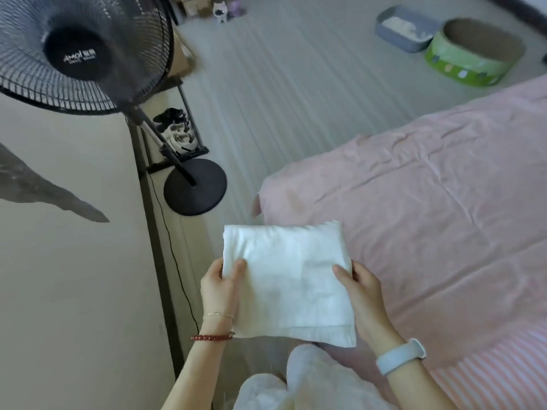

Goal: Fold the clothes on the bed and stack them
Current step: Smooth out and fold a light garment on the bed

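A white garment (pixel 288 279), folded into a flat rectangle, is held in the air over the near left corner of the bed (pixel 429 208). My left hand (pixel 220 287) grips its left edge with the thumb on top and the fingers underneath. My right hand (pixel 359 287) grips its right edge the same way. The bed has a wrinkled pink sheet, and no other clothes show on the part of it in view.
A black standing fan (pixel 80 54) rises at the left, its round base (pixel 195 186) on the floor by the bed corner. A wall (pixel 74 276) runs along the left. A grey tray (pixel 405 28) and a green oval box (pixel 470 51) sit on the far floor.
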The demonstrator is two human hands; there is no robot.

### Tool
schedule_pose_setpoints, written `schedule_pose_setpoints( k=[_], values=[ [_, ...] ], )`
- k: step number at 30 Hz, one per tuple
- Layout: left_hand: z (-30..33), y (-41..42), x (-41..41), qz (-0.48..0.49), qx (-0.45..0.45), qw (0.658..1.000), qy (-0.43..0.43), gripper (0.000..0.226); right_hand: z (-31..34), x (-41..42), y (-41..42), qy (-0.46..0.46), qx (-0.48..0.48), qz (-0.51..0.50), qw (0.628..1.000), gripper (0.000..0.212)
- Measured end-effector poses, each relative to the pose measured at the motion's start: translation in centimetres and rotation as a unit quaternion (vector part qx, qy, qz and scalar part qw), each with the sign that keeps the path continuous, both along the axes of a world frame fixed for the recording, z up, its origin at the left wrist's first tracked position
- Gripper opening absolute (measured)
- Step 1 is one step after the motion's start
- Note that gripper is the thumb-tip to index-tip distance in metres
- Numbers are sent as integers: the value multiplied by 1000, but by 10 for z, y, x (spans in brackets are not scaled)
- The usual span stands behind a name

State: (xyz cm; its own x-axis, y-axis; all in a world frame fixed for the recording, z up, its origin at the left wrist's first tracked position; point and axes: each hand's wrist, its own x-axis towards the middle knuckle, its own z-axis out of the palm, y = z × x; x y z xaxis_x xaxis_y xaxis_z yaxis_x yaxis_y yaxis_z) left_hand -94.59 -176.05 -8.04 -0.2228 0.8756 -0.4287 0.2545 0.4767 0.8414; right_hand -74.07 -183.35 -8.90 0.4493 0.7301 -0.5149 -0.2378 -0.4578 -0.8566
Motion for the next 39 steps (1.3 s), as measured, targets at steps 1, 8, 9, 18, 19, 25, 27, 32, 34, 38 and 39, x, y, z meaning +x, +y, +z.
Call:
schedule_pose_setpoints(
  k=[1, 8, 9, 18, 19, 25, 27, 32, 34, 38, 39],
  values=[
    [3, 21, 3, 5, 8, 1000, 2, 24, 2, 3, 22, -6, 8, 5, 1000, 4],
    [18, 148, 16, 18, 35, 999, 11, 17, 15, 14, 158, -58, 37, 23, 997, 8],
    [18, 167, 16, 16, 39, 999, 11, 18, 16, 14, 177, -61, 38, 21, 997, 10],
    [15, 359, 23, -50, 68, 996, 28, 28, 12, 11, 342, -57, 69, -47, 995, 31],
    [14, 379, 24, -59, 69, 995, 31, 29, 12, 11, 358, -51, 70, -57, 995, 30],
    [18, 478, 54, -91, 60, 993, 34, 24, 9, 26, 440, -38, 51, -108, 992, 14],
    [16, 507, 72, -105, 55, 992, 31, 21, 8, 38, 464, -41, 46, -131, 990, 13],
    [11, 585, 133, -144, 54, 988, 26, 21, 3, 81, 530, -39, 24, -194, 980, 10],
    [10, 620, 163, -169, 53, 984, 24, 19, 2, 104, 558, -40, 14, -217, 975, 10],
    [9, 688, 236, -219, 46, 974, 15, 18, 8, 162, 613, -41, -6, -254, 966, 13],
    [10, 705, 258, -234, 44, 971, 16, 19, 11, 179, 625, -48, -12, -267, 962, 12]
  ],
)
